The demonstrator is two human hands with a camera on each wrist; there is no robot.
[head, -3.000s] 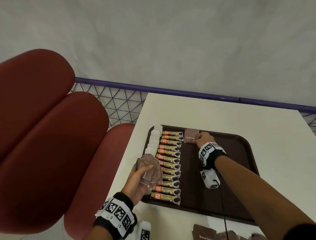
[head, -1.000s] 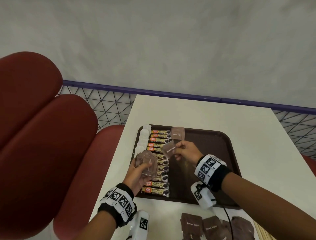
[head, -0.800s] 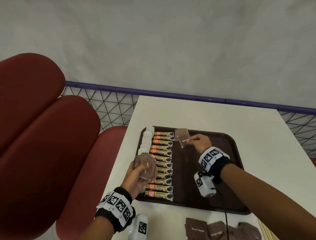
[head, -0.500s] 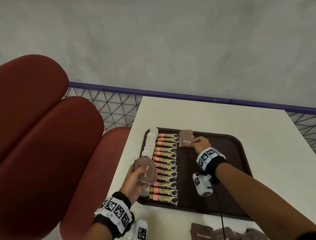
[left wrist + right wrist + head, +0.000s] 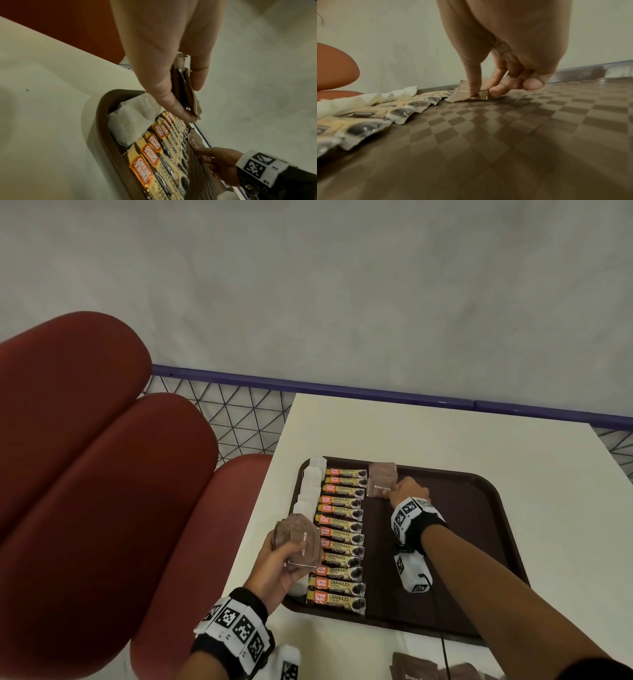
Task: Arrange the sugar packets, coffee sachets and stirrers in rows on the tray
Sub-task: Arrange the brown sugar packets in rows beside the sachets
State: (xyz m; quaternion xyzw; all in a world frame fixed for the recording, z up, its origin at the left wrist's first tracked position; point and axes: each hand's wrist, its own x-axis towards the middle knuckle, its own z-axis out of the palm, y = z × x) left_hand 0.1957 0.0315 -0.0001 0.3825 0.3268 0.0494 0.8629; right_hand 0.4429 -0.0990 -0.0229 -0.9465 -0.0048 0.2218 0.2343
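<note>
A dark brown tray [image 5: 479,508] lies on the white table. Along its left side runs a column of white sugar packets [image 5: 310,491], then a column of coffee sachets [image 5: 342,542]. One brown sugar packet [image 5: 383,469] lies at the far end beside them. Just below it lies a second brown packet [image 5: 378,489], and my right hand [image 5: 409,491] pinches its edge against the tray floor [image 5: 522,128]. My left hand [image 5: 277,566] hovers over the tray's near left side. It grips a stack of brown sugar packets [image 5: 298,542] between thumb and fingers [image 5: 199,81].
More loose brown sugar packets [image 5: 414,669] lie on the table at the near edge. Red seat cushions [image 5: 102,474] stand left of the table. A purple rail with wire mesh [image 5: 308,386] runs behind it. The tray's right half shows bare checkered floor.
My right hand took a brown packet from the left hand's stack, carried it to the tray's far end and set it down below the first packet. The left hand stayed put.
</note>
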